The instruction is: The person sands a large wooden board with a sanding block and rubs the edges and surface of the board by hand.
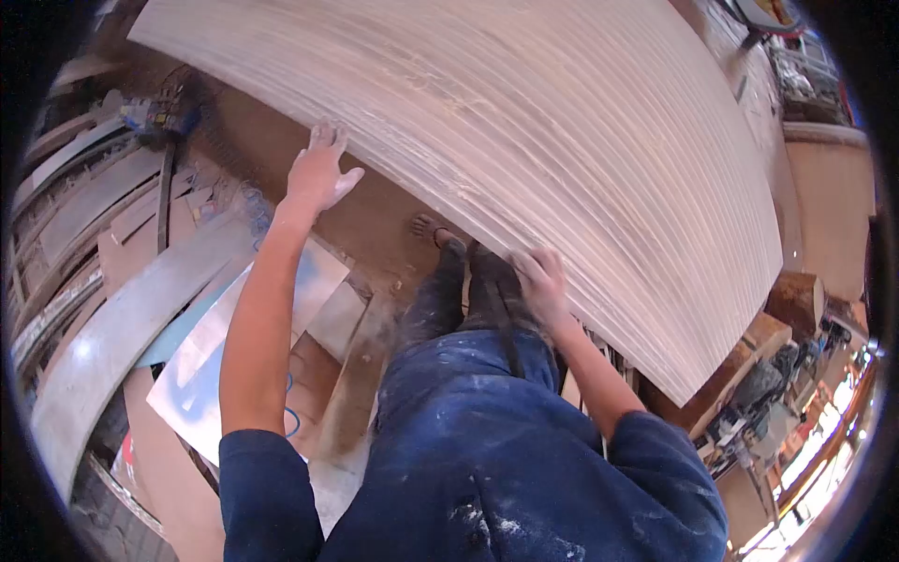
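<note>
A large pale wooden panel (562, 140) with fine parallel grooves fills the upper part of the view, its near edge running from upper left to lower right. My left hand (323, 170) is at this edge on the left, fingertips against it, thumb and fingers spread. Farther right along the same edge is my right hand (543, 281), somewhat blurred, its fingers bent at the panel's rim; whether they hold the edge is unclear. Whitish dust covers the fingers of my left hand.
Boards and offcuts (112, 328) lie stacked at the left, beside a white-and-blue sheet (211, 375). A blue tool (164, 117) stands at the upper left. My bare foot (428, 228) is on the brown floor. Wooden blocks (796, 300) and clutter are at the right.
</note>
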Available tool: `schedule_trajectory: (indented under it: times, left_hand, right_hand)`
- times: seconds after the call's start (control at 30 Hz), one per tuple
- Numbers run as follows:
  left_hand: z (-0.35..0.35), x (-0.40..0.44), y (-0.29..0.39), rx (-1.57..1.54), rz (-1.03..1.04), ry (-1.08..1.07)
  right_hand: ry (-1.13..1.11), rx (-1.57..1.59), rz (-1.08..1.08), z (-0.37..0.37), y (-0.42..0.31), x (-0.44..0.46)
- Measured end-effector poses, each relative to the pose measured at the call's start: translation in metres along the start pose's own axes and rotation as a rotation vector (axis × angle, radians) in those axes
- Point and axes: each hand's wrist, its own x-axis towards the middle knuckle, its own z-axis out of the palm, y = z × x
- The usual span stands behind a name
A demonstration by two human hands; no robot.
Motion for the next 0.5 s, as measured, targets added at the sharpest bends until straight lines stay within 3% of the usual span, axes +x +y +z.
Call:
schedule_trajectory:
  times: [0.13, 0.23, 0.43, 0.5]
  left_hand:
    - [0.003, -0.002, -0.025, -0.181, 0.113, -0.037]
    - [0.002, -0.008, -0.026, -0.257, 0.166, -0.037]
    - [0.002, -0.014, -0.013, -0.232, 0.057, -0.012]
    - [-0.005, -0.015, -0.011, -0.183, 0.051, -0.066]
  right_hand:
    - [0.092, 0.202, -0.109, 0.101, -0.073, 0.144]
    - [0.0, 0.209, -0.069, 0.117, -0.086, 0.174]
    - [-0.042, 0.049, 0.054, 0.011, -0.011, 0.018]
    - [-0.053, 0.066, 0.043, 0.013, -0.014, 0.028]
